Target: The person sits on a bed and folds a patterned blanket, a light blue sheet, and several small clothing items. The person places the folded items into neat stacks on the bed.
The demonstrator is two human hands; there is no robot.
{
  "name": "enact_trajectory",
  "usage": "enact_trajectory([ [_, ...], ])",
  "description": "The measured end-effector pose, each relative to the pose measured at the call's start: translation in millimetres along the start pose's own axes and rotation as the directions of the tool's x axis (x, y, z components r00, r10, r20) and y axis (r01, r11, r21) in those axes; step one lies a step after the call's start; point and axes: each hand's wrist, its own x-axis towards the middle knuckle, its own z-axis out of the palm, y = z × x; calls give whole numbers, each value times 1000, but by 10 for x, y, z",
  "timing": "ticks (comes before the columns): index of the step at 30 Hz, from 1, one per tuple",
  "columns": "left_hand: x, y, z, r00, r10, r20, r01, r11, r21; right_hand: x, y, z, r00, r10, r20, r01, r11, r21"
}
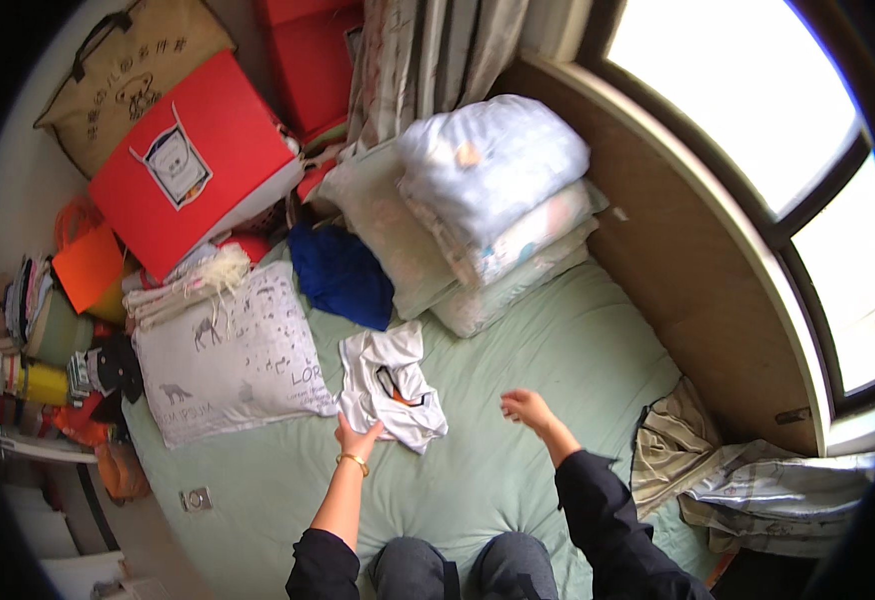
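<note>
A crumpled white garment with a black and orange print lies on the pale green bed sheet before me. At its near left edge is my left hand, a gold bangle on the wrist. The thumb is spread from the fingers and touches the cloth; whether fabric is pinched under them is hidden. My right hand hovers over the sheet, right of the garment and apart from it. Its fingers are loosely bent with nothing in them.
A printed white pillow lies left of the garment, with dark blue cloth beyond it. Folded bedding is stacked near the window. A large red box and an orange bag stand far left. A small silvery object lies near the left edge.
</note>
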Motion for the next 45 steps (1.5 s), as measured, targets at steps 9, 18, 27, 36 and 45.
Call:
enact_trajectory([
  [9,-18,-889,-74,783,-602,-156,520,497,695,50,1026,1115,991,-110,81,134,897,-420],
  [18,305,-871,-10,725,-673,-148,548,432,716,1188,343,2723,975,-218,39,182,690,-701],
  [27,385,-966,-76,713,-698,-63,526,474,706,2573,-1068,2492,736,-554,390,587,234,-775],
  [36,426,-963,-158,700,-713,-29,539,502,676,3376,-901,2767,861,-498,99,432,616,-659],
  [45,417,-1707,255,816,-388,-429,555,317,770,747,554,2463,-589,200,783,296,955,-22],
])
